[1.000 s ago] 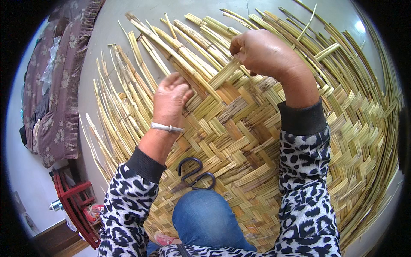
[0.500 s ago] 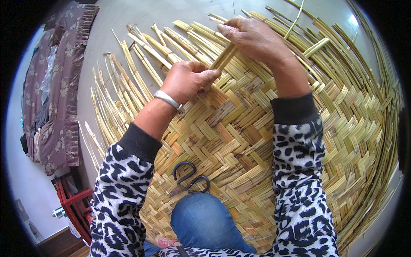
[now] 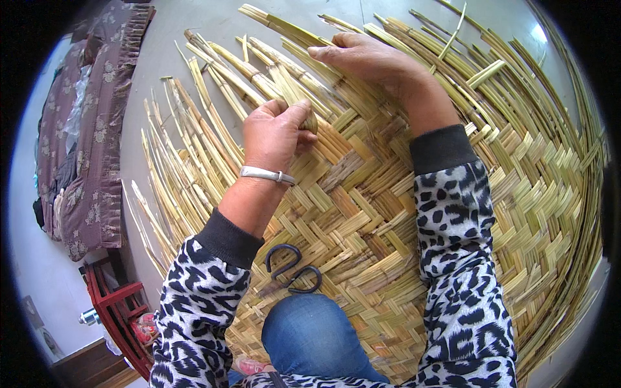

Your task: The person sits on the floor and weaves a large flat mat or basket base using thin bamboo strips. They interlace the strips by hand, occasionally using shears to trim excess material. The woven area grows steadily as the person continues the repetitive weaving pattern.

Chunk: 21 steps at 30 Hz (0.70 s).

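Note:
A large woven reed mat (image 3: 362, 213) spreads beneath me, with loose split-reed ends fanning out along its far edge. My left hand (image 3: 277, 132) is closed at the mat's far left part, its thumb and fingers pinching a flat reed strip (image 3: 288, 87). The strip's free end points away from me over the loose ends. Farther right, my right hand (image 3: 381, 64) lies stretched out, palm down, over the reed strips at the far edge. Its fingers point left; the underside of this hand is hidden.
Black-handled scissors (image 3: 294, 270) lie on the mat just beyond my jeans-covered knee (image 3: 317, 336). At the left are a patterned purple cloth cover (image 3: 97, 149) and a red wooden frame (image 3: 110, 294). Long reeds curve along the mat's right edge.
My right hand has let go of the reed strip and flattened out, shifting slightly left. My left hand has moved a little left and down, and its strip now points away from me.

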Each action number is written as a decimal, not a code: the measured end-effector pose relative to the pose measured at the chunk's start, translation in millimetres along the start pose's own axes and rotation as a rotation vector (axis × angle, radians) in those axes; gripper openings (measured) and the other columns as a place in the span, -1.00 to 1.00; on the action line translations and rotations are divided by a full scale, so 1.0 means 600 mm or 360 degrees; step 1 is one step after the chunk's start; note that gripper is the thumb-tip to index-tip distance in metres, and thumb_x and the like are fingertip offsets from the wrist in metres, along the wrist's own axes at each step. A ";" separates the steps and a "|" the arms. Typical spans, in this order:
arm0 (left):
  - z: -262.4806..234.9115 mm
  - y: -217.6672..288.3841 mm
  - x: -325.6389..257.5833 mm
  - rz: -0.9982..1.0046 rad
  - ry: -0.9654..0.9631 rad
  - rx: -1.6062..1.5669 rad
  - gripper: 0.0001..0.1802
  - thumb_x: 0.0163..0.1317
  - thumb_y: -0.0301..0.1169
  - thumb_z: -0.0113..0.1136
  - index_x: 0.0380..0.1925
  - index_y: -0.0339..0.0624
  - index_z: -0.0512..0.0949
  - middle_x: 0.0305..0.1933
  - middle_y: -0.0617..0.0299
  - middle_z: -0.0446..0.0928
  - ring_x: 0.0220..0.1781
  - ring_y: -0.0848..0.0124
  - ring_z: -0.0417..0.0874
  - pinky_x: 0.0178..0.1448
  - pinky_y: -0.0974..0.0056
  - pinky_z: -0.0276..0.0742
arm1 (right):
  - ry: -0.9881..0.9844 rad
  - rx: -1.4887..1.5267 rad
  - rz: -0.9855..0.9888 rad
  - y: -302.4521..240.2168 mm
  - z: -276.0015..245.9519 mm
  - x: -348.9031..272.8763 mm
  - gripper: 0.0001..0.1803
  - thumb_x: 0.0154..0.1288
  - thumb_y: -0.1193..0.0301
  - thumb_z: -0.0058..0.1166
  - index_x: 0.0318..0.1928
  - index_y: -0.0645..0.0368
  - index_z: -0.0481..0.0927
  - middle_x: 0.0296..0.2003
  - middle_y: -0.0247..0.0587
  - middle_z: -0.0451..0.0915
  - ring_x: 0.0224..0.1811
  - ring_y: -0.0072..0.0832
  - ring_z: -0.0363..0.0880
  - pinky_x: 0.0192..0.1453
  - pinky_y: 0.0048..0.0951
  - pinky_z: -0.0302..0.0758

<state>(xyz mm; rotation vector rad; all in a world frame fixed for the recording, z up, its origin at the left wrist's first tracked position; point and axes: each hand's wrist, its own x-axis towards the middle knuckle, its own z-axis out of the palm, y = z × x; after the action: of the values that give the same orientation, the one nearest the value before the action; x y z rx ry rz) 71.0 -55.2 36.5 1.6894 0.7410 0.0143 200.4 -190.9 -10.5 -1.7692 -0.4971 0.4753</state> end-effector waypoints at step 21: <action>-0.007 -0.035 0.046 0.0327 -0.0314 0.0516 -0.71 0.27 -0.41 0.14 -0.11 -0.42 0.59 -0.27 0.07 0.64 -0.34 0.32 0.64 -0.21 0.27 0.58 | -0.0134 0.0022 -0.0239 -0.024 -0.006 -0.011 -0.43 0.21 0.08 0.19 0.01 0.34 0.53 -0.09 -0.09 0.61 -0.16 -0.39 0.63 -0.02 -0.42 0.58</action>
<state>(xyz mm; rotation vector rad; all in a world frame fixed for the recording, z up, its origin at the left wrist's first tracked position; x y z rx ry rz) 81.7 -37.0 8.7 2.0365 0.4353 -0.1339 195.7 -193.8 4.5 -1.6893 -0.6791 0.4474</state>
